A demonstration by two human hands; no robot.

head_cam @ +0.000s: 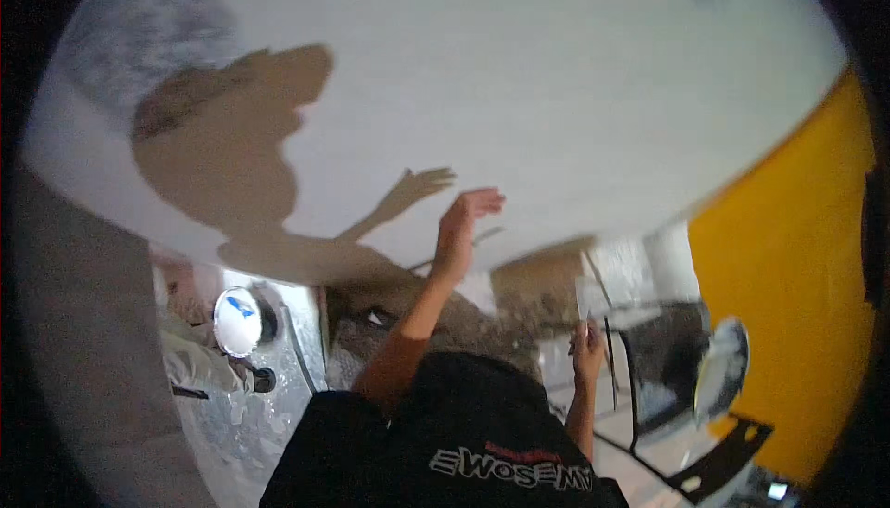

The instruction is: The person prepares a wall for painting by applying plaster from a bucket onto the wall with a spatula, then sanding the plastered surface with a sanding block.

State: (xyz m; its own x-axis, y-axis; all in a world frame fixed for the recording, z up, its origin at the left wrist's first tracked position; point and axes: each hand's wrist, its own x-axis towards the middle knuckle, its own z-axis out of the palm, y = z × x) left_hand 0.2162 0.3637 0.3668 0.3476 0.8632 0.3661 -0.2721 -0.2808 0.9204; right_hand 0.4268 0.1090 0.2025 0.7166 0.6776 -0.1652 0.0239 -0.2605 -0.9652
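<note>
My left hand [464, 233] is raised before a broad white wall surface [570, 105], its fingers bent and apart. Nothing is in it, and whether it touches the surface I cannot tell. Lower and to the right, my right hand [587, 349] is closed around a scraper or putty knife. The pale flat blade [587, 298] of that tool points upward, away from my body. Shadows of my head and of a hand with spread fingers fall on the wall, left of my left hand. At the upper left lies a greyish, streaked patch [153, 28].
A round white bucket [238, 327] with something blue on top stands at lower left, near what looks like a trouser leg [208, 363] and a dark shoe. Beside me on the right are a black-framed chair [660, 362] and a white-smeared tub [723, 369]. An orange-yellow panel [779, 258] rises beyond.
</note>
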